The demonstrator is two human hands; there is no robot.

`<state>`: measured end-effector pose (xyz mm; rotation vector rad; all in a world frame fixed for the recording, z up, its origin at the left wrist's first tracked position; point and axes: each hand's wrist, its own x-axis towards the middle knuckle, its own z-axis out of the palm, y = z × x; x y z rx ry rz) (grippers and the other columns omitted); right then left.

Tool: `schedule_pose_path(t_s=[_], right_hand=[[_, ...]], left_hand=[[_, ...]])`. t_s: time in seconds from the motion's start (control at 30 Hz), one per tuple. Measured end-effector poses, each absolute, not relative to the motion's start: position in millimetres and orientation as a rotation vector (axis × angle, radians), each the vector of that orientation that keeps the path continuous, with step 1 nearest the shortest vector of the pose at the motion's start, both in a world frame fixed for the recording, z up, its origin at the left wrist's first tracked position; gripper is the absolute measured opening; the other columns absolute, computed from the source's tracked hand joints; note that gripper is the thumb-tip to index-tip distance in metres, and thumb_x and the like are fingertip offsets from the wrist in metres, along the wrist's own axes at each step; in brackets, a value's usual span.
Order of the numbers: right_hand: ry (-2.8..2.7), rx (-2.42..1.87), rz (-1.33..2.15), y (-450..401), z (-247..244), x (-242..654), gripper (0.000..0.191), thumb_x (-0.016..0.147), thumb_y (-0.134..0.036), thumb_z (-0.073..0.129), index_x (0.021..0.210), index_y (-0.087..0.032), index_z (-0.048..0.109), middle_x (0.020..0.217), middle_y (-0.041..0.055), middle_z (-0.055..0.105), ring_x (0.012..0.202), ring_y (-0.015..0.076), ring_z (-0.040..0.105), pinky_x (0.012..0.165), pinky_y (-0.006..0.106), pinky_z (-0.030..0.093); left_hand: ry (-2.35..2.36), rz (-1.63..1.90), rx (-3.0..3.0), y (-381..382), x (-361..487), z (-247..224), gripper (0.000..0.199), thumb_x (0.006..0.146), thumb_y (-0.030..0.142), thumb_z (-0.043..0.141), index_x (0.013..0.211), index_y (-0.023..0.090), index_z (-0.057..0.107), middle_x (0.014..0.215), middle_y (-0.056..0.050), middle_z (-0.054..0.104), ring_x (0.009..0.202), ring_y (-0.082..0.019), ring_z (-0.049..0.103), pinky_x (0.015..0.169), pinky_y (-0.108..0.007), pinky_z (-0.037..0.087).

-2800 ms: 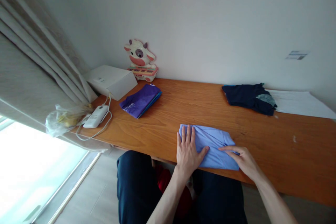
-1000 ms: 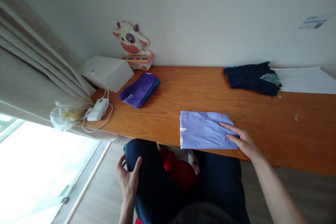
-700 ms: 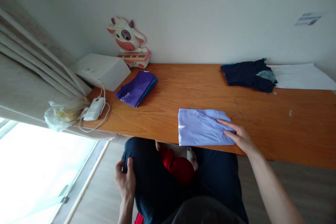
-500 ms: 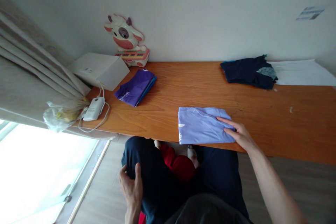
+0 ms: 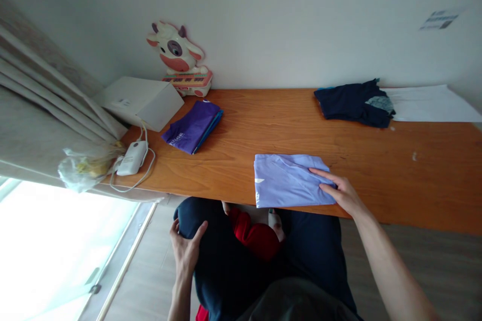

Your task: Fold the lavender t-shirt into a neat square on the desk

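Note:
A folded lavender garment (image 5: 286, 183) lies flat near the front edge of the wooden table (image 5: 259, 130), with white print on its left side. My right hand (image 5: 341, 193) rests on the garment's right end, fingers outstretched and thumb apart from them. Below the table edge, my left hand (image 5: 186, 243) lies on my left knee (image 5: 198, 215) in dark blue trousers, its thumb spread away from the fingers; some fingertips are hidden beside the leg. Neither hand grips anything.
Folded purple cloth (image 5: 192, 128) sits on the left, by a white box (image 5: 143, 105) and cow-shaped toy piano (image 5: 184, 62). A corded white adapter (image 5: 132, 158) and plastic bag (image 5: 83, 170) are at the left edge. Dark navy cloth (image 5: 350, 105) and white cloth (image 5: 429, 104) lie back right.
My left hand has moved slightly up and left onto the knee, its thumb spreading wider. My right hand and the lavender garment stay in place; the view has shifted a little.

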<state>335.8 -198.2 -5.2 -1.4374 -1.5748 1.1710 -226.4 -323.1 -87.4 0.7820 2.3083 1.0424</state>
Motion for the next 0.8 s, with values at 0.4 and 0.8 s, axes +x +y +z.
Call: schedule_pose_path(t_s=[0.4, 0.8], right_hand=[[-1.554, -1.472, 1.158, -198.2, -0.8, 333.2, 0.049, 0.104, -0.045, 0.076, 0.152, -0.04, 0.081, 0.165, -0.0007, 0.07, 0.163, 0.0394, 0.057, 0.143, 0.061, 0.036], [-1.545, -1.5, 1.156, -197.2, -1.5, 333.1, 0.051, 0.102, -0.045, 0.076, 0.153, -0.04, 0.081, 0.164, -0.0015, 0.071, 0.163, 0.0414, 0.057, 0.143, 0.062, 0.035]], left_hand=[[2.587, 1.075, 0.815, -334.6, -194.8, -73.6, 0.094, 0.071, 0.078, 0.098, 0.134, 0.024, 0.054, 0.128, -0.009, 0.059, 0.133, -0.043, 0.065, 0.125, -0.07, 0.051], [2.371, 0.937, 0.783, -323.1, -209.8, -66.9, 0.122, 0.074, 0.072, 0.1, 0.172, 0.031, 0.04, 0.164, -0.017, 0.058, 0.154, -0.046, 0.06, 0.132, -0.067, 0.046]])
